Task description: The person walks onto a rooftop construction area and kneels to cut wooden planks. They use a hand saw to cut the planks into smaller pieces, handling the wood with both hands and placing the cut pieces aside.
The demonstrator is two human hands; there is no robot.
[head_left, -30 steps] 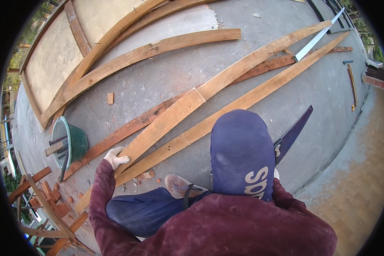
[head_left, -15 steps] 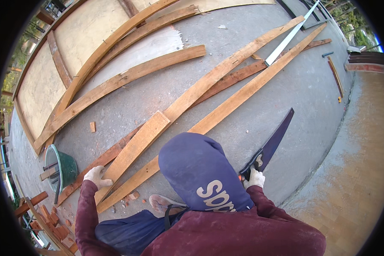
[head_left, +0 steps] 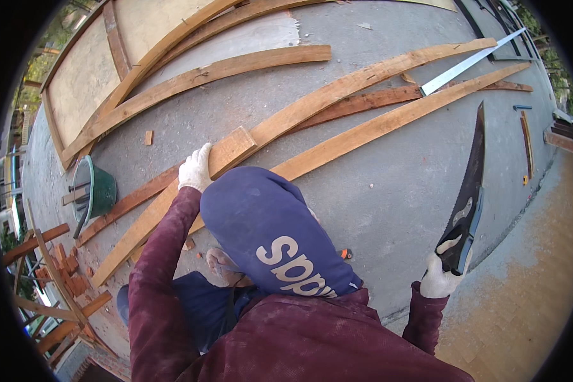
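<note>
My left hand, in a white glove, grips a pale wooden board beside the short wooden piece lying on it. My right hand, also gloved, holds the handle of a hand saw, whose dark blade points up and away. A longer plank runs diagonally beside the board, over a reddish plank. Blue fabric with pale lettering, like a cap or hood, hides part of the planks. A small orange-and-black object shows on the concrete beside it.
A green bucket with tools stands at left, near broken bricks and timber. A framed panel with beams lies upper left. A metal straightedge rests upper right. A narrow wooden strip lies right, near the slab edge.
My left hand has moved forward along the board toward the short piece. My right hand has lifted the saw rightward and turned its blade more upright.
</note>
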